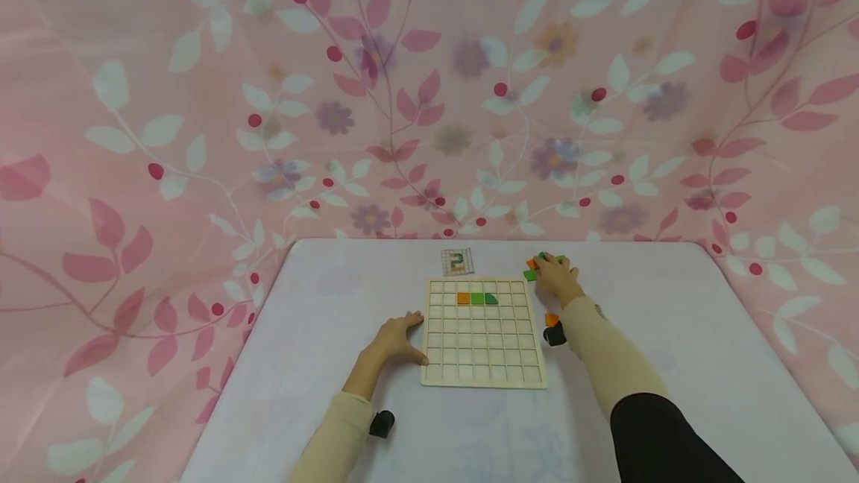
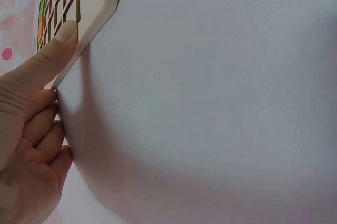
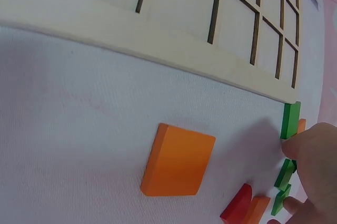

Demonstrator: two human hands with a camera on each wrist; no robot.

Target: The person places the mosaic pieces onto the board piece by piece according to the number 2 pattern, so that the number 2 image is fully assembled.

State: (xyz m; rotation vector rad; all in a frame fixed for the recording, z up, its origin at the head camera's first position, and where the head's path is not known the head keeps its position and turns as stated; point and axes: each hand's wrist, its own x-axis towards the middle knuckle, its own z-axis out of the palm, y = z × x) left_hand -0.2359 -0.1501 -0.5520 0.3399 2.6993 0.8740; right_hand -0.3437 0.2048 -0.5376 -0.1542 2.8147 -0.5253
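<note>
A wooden grid board (image 1: 483, 380) lies flat, with an orange square tile (image 1: 464, 298), a light green square tile (image 1: 477, 298) and a dark green round-edged tile (image 1: 491, 299) side by side in an upper row. My left hand (image 1: 394, 340) rests against the board's left edge, its thumb (image 2: 52, 52) on top of the frame and the other fingers loosely bent beside it. Beyond the board's right side, my right hand (image 1: 558, 276) reaches over a cluster of loose tiles. Its fingertips are spread among green tiles (image 3: 290, 120); the hand partly hides the cluster.
Near the board's right edge lies a single orange tile (image 3: 181, 161). A red tile (image 3: 237, 203) sits close to the right hand's cluster. Behind the board is a small gridded pattern card (image 1: 457, 261). A floral curtain (image 1: 429, 133) hangs beyond the white table (image 1: 322, 319).
</note>
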